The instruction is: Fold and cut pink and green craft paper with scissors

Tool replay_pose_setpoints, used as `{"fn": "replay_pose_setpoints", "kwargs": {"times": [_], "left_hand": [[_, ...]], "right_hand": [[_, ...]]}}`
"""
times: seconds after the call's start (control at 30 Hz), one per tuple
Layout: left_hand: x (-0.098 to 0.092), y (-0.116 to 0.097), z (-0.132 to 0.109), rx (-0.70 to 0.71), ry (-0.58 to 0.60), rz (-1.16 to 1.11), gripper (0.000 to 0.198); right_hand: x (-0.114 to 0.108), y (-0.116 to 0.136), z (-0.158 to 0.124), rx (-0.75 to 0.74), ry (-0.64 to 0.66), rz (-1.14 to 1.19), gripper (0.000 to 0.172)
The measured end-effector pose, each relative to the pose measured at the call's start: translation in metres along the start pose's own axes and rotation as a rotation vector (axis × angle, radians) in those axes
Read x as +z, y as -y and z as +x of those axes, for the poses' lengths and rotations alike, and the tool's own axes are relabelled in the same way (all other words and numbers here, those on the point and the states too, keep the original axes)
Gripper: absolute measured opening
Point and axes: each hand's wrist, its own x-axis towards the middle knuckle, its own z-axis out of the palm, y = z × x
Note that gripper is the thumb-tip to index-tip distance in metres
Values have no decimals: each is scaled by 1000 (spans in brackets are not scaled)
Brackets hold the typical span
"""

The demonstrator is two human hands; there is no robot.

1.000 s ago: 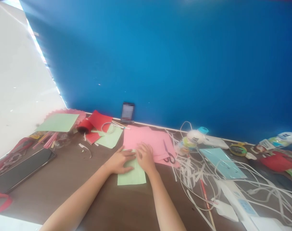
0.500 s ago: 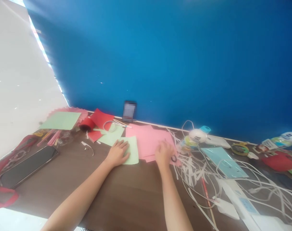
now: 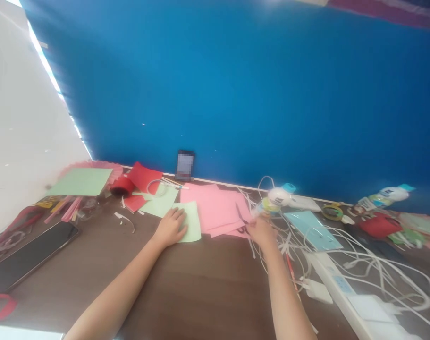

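Observation:
My left hand [image 3: 170, 227] lies flat with fingers spread on a light green paper sheet [image 3: 191, 222]. Beside that sheet is a stack of pink paper [image 3: 215, 205], and a pair of dark-handled scissors [image 3: 241, 216] lies on its right part. My right hand [image 3: 262, 231] is at the right edge of the pink paper, close to the scissors' handles and the white paper strips [image 3: 285, 243]. Its fingers are blurred and partly hidden, so I cannot tell whether anything is in them. A bottle with a blue cap [image 3: 278, 196] lies just beyond it.
At the right are tangled white cables [image 3: 374, 255], a power strip [image 3: 333, 278], a blue packet [image 3: 314, 230] and a second bottle [image 3: 384, 197]. Leftward lie a large phone [image 3: 32, 252], red paper [image 3: 146, 177] and a red roll [image 3: 122, 185]. A small screen [image 3: 185, 165] leans against the blue wall.
My right hand has moved right, off the pink paper's lower right part, uncovering the scissors. My left hand stays on the green sheet. The view has shifted slightly to the right.

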Motion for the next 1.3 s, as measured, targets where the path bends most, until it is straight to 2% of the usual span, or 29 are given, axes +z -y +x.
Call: {"fn": "replay_pose_setpoints", "kwargs": {"times": [0.17,0.37,0.5,0.67,0.87,1.07,1.13,1.2,1.3], "left_hand": [[3,2,0,11,11,16,39],[4,3,-1,8,35,28,39],[4,4,-1,12,45,29,40],[2,3,-1,20,44,32,40],[3,4,-2,25,23,14,39],[8,5,-2,26,-16,-29,38],[10,5,-2,25,-39,-46,37],[10,4,-1,16,-48,-44,37],[10,2,-1,-1,-29,-7,37]], "right_hand": [[1,-5,0,-34,119,-3,26],[7,6,-4,-117,-18,-117,33],[9,17,-5,-96,-11,-147,40],[9,27,-4,-70,27,-148,31],[3,37,-8,-51,-3,-147,23],[-15,27,-19,18,-97,-101,28],[-19,23,-23,20,-139,-21,26],[-19,27,-31,-33,-187,208,24],[-8,52,-50,-162,-158,626,33]]}}
